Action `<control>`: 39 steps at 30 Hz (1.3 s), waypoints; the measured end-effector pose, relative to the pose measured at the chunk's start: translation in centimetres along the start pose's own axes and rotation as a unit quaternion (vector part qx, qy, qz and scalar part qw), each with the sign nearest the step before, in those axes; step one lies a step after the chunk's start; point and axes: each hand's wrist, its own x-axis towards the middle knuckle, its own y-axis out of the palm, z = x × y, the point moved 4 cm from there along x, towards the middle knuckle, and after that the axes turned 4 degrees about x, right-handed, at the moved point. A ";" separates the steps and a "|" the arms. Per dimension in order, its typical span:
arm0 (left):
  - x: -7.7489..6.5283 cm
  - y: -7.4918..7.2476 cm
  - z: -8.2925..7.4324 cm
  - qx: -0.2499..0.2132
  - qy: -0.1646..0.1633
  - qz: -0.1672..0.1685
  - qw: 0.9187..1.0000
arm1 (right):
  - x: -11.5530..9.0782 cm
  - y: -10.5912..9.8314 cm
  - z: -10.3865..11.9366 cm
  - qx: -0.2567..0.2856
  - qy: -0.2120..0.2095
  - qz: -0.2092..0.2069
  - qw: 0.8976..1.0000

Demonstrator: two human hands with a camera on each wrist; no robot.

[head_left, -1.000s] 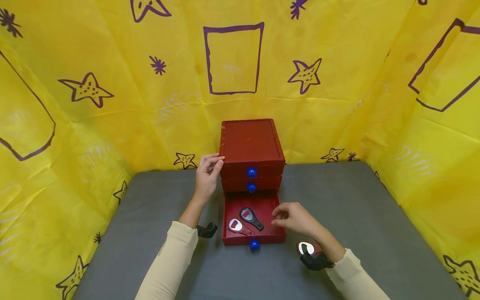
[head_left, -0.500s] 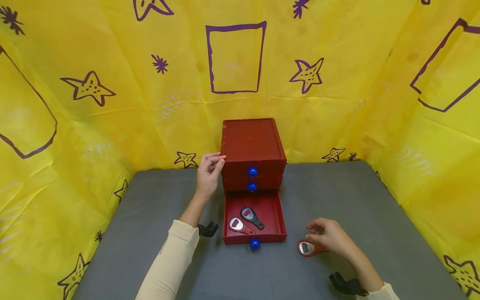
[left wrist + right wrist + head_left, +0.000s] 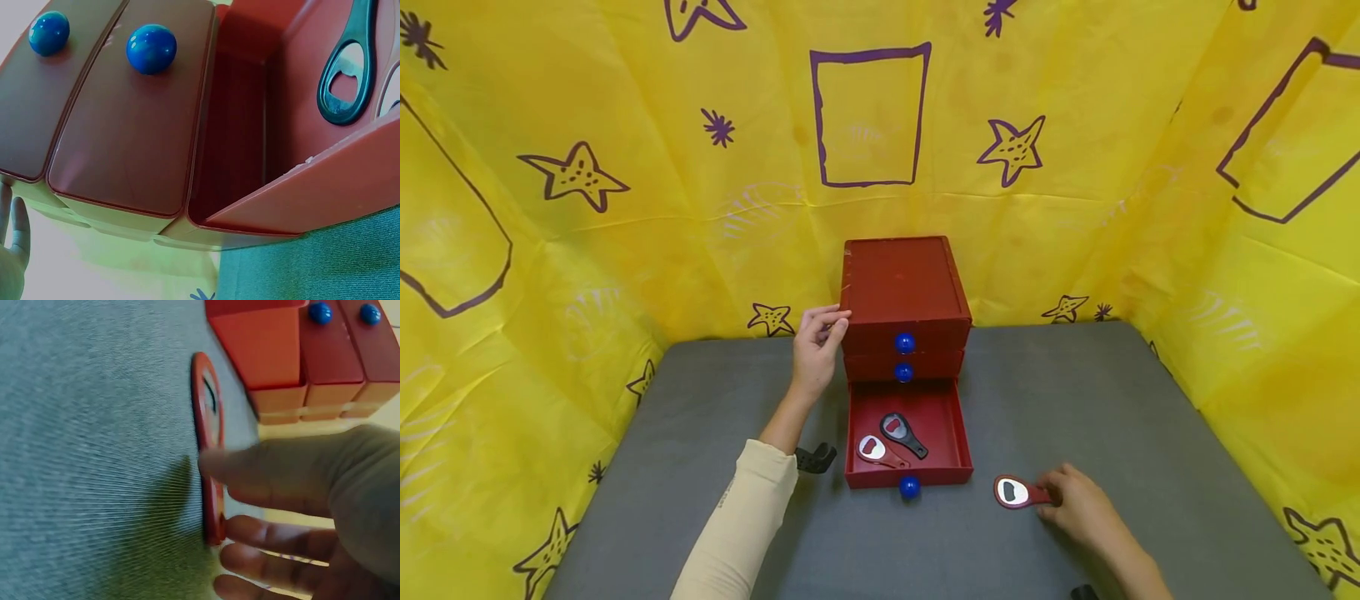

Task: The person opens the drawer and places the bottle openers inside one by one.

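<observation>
A red drawer unit (image 3: 902, 279) with blue knobs stands at the back, its bottom drawer (image 3: 943, 477) pulled out. Inside that drawer lie a black bottle opener (image 3: 913, 442) and a red bottle opener (image 3: 891, 458). My left hand (image 3: 814, 354) rests its fairly straight fingertips at the unit's upper left front edge. To the right of the drawer, another red bottle opener (image 3: 1036, 494) lies on the table; thumb and fingers of my right hand (image 3: 1086, 508) close around its handle. In the right wrist view the thumb (image 3: 269, 469) crosses in front of this opener's handle.
Two upper drawers (image 3: 131, 119) are pushed in, each with a blue knob. Grey cloth covers the table (image 3: 722, 392). Yellow sheets (image 3: 662, 167) with purple drawings hang behind and at both sides. A dark strap piece (image 3: 815, 458) sits by the left wrist.
My right hand has moved from over the drawer's right side, right and toward me, onto the handle of the opener on the table. The left hand has stayed at the unit's edge.
</observation>
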 end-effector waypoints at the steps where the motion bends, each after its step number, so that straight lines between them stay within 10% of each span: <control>1: 0.0 0.0 0.0 0.000 0.000 -0.001 1.000 | -0.1 0.1 0.0 -0.005 0.000 -0.005 1.000; 18: 0.0 0.1 0.0 -0.001 -0.005 -0.001 1.000 | -0.1 0.9 0.3 -0.040 -0.025 -0.013 0.999; 39: 0.0 0.0 0.1 -0.005 -0.002 -0.004 1.000 | 0.9 0.3 0.3 0.069 0.023 -0.008 0.997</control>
